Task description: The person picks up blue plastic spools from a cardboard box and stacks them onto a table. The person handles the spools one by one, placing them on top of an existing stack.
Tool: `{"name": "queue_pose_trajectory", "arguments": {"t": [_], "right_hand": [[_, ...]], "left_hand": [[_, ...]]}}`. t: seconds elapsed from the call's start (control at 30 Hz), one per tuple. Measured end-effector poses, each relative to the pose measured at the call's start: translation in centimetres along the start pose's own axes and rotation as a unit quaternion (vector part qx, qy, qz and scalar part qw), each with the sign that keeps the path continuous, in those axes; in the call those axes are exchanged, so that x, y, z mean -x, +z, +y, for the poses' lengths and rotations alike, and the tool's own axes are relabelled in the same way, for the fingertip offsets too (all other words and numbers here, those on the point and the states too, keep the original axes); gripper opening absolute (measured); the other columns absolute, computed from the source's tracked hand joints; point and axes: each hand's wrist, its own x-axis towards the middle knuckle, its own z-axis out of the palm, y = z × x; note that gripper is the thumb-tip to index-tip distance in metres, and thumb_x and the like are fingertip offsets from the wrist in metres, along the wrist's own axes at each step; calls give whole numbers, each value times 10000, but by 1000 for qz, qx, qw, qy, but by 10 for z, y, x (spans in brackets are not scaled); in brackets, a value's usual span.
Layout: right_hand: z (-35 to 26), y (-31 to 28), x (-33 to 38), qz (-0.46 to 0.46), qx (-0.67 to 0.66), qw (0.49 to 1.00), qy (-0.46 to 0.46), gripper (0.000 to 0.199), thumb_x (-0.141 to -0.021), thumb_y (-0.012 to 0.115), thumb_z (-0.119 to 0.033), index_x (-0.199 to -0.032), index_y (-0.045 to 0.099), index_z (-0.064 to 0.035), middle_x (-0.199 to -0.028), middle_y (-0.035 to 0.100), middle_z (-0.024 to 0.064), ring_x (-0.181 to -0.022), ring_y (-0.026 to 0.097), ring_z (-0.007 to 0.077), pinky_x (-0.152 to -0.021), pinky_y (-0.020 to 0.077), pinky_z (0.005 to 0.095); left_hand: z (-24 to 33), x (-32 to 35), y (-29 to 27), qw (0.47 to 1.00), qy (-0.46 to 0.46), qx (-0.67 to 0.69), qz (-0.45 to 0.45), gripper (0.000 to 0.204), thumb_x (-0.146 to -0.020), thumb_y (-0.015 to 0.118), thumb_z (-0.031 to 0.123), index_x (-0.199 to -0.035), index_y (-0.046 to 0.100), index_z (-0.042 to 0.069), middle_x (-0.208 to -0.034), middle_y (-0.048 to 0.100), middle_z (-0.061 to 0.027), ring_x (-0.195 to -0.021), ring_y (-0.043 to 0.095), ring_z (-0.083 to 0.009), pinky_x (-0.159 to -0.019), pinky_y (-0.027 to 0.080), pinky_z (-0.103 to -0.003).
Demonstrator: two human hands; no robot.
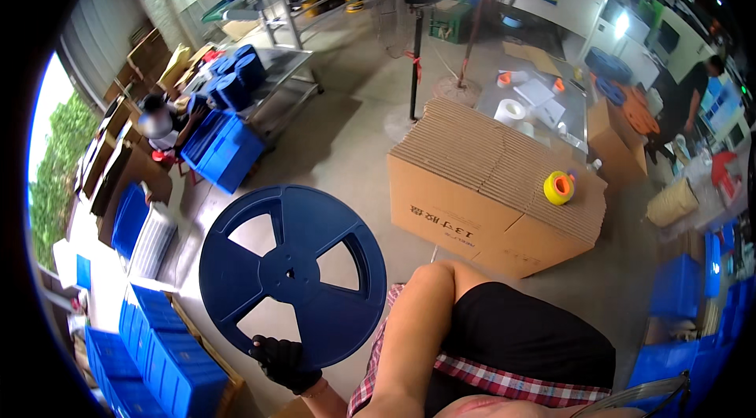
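My left hand (285, 363) wears a black glove and grips the lower rim of a large dark blue plastic reel (279, 268). The reel is held up with its flat side toward me; it has a small centre hole and several wide cut-out windows. My fingers close over its edge, with the fingertips showing through a lower window. My right hand does not show in the picture. Beside the reel are red plaid cloth (504, 382), black cloth (528, 339) and a bare limb (413, 339) of mine.
Ahead stands a bundle of flattened cardboard boxes (488, 174) with a yellow tape roll (558, 188) on top. Blue crates (177, 363) fill the lower left. A seated person (161, 123) is by a blue bin (224, 152); another person (683, 103) stands far right. Fan stands (415, 64) rise behind.
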Motion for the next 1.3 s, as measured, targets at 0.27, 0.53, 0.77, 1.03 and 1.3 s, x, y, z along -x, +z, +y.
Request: {"name": "queue_pose_trajectory", "arguments": {"t": [0.27, 0.53, 0.77, 1.03, 1.3], "right_hand": [[-49, -84, 7, 3, -20, 1000, -8, 406, -940, 405, -284, -1259, 425, -33, -1094, 531, 84, -966, 530, 179, -832, 432, 327], [-107, -166, 2, -28, -106, 994, 3, 420, -947, 389, -302, -1265, 415, -30, -1098, 525, 70, -969, 524, 167, -832, 431, 318], [-134, -225, -17, -37, -197, 980, 5, 433, -952, 376, -319, -1271, 406, -27, -1101, 519, 58, -972, 519, 156, -831, 429, 309], [-185, -344, -65, 49, -290, 956, 2, 449, -958, 360, -337, -1278, 396, -25, -1105, 513, 44, -975, 514, 143, -831, 427, 300], [-282, -519, 6, 491, 589, 638, -71, 452, -843, 548, -144, -1217, 386, 53, -1223, 424, 171, -1146, 415, 236, -963, 319, 360]], "left_hand": [[-11, -105, -19, 994, 36, 3, 100, 233, -949, 382, 259, -1061, 489, 84, -563, 406, 24, -433, 331, -64, -407, 281, -204], [27, -203, -50, 997, 51, 61, 12, 290, -948, 392, 277, -1081, 520, 53, -552, 401, 15, -442, 323, -75, -427, 292, -220], [55, -278, -88, 987, 57, 147, -20, 288, -948, 392, 276, -1058, 507, 37, -573, 416, 21, -458, 370, -69, -448, 329, -210], [91, -401, -179, 965, 11, 260, -37, 270, -932, 442, 272, -1026, 522, 32, -485, 343, 42, -404, 354, -48, -413, 330, -184], [182, -498, -245, 944, -60, 318, -69, 282, -939, 426, 306, -1056, 525, 69, -502, 319, 51, -429, 328, -47, -434, 326, -189]]}}
